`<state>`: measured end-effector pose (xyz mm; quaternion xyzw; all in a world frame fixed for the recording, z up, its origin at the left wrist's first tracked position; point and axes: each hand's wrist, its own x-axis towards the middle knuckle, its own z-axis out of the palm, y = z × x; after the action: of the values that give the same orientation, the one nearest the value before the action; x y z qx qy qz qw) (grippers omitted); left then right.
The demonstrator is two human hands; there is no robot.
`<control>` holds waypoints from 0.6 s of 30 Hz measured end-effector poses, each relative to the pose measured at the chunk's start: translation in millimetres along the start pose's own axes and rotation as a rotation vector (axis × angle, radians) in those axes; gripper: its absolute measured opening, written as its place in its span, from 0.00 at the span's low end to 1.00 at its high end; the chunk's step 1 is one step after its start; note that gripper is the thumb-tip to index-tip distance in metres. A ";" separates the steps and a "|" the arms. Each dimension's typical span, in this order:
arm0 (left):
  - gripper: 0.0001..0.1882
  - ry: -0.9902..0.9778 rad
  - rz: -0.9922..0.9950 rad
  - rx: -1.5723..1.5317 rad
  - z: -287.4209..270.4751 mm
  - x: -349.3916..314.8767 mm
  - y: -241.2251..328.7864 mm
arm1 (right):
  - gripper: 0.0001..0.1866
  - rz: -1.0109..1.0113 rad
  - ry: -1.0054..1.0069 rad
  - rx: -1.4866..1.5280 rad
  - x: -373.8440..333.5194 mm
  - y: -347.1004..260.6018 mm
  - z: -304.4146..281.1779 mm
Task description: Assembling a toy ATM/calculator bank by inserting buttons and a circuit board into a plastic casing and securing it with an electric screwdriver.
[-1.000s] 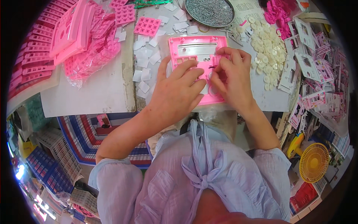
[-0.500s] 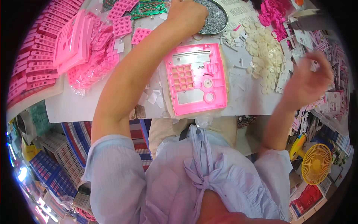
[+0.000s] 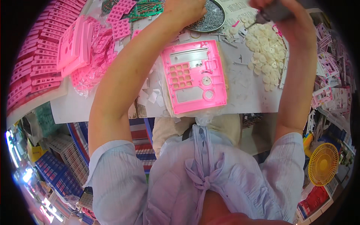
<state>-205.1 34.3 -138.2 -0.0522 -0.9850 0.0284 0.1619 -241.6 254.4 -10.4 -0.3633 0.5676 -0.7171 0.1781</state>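
My left hand [image 3: 186,11] is at the left rim of a round tray [image 3: 221,27] heaped with small metal screws [image 3: 212,17]. Its fingers are curled together, and whatever they pinch is hidden. My right hand [image 3: 300,23] grips a dark electric screwdriver [image 3: 275,13] at the upper right, its thin bit pointing left above the table. Between my forearms lies a pink plastic housing [image 3: 197,90], open side up, with a grid of square holes, two clear windows and a small white disc [image 3: 206,80] set in it. Neither hand touches the housing.
Cream plastic discs [image 3: 266,52] are piled right of the housing. Stacked pink housings [image 3: 71,48] and bagged pink parts [image 3: 95,71] fill the left. Pink keypads [image 3: 120,29] and green circuit boards [image 3: 146,9] lie at the back. A yellow fan [image 3: 323,165] stands lower right.
My right hand has swung up and inward from the right side and now holds the electric screwdriver. My left hand stays by the screw tray, shifted slightly left.
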 end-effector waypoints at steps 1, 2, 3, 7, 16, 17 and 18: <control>0.11 -0.017 -0.027 -0.011 -2.8 1.0 -1.1 | 0.23 -0.021 0.014 0.013 -3.1 2.6 6.8; 0.12 -0.034 -0.053 -0.021 -5.9 1.2 -2.5 | 0.23 -0.044 0.029 0.024 -6.3 4.3 13.5; 0.11 -0.097 -0.141 -0.271 -8.8 -2.8 -3.5 | 0.22 -0.105 -0.063 0.043 -10.5 11.1 1.8; 0.06 -0.288 -0.325 -1.007 -89.5 -70.9 26.0 | 0.22 -0.029 -0.201 0.423 -59.8 17.8 3.1; 0.10 0.196 -0.022 -0.813 -95.9 -181.4 85.9 | 0.20 -0.097 -0.217 0.364 -106.3 0.5 78.0; 0.10 0.208 -0.035 -0.826 -95.9 -182.2 87.2 | 0.19 -0.103 -0.221 0.368 -105.9 0.2 79.3; 0.10 0.218 -0.036 -0.845 -95.1 -182.4 88.5 | 0.19 -0.107 -0.225 0.371 -105.8 -0.3 80.7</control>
<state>5.6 105.4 -112.4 -0.0993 -0.8880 -0.3858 0.2298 -112.0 269.9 -36.5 -0.4317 0.3825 -0.7725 0.2655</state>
